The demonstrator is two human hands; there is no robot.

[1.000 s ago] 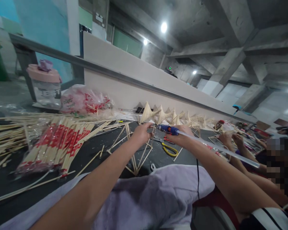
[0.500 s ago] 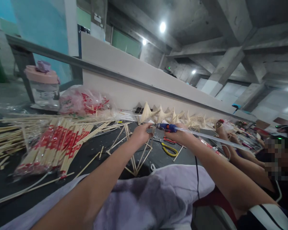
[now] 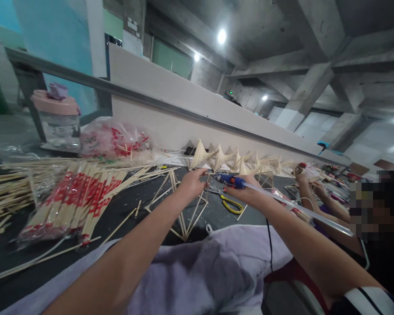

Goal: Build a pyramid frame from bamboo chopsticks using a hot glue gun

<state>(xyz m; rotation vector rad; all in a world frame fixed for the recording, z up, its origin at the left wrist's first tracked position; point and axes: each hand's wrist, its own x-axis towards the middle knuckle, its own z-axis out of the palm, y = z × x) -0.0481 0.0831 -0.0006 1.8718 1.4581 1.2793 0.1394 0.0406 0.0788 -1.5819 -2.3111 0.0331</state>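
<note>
My right hand (image 3: 251, 192) is wrapped around a blue hot glue gun (image 3: 233, 180), with a long translucent glue stick (image 3: 295, 205) jutting from its back end. The gun's nozzle points left, close to the fingertips of my left hand (image 3: 194, 183). Those fingers are closed at the top of a frame of thin wooden sticks (image 3: 184, 225), partly hidden behind my hand and forearm. Pliers with yellow handles (image 3: 231, 205) lie on the dark table just below my right hand.
Bundled chopsticks in red-printed wrappers (image 3: 72, 199) and loose sticks (image 3: 9, 188) cover the left side. Behind them stand a pink-lidded bottle (image 3: 59, 124) and a plastic bag (image 3: 111, 138). Twisted stick models (image 3: 203, 155) line the white partition (image 3: 170, 118). A co-worker's arms (image 3: 318, 205) are at right.
The glue gun has shifted slightly down and right, its rear end dipping, with its nozzle still near my left fingers. The co-worker at right has leaned further into view.
</note>
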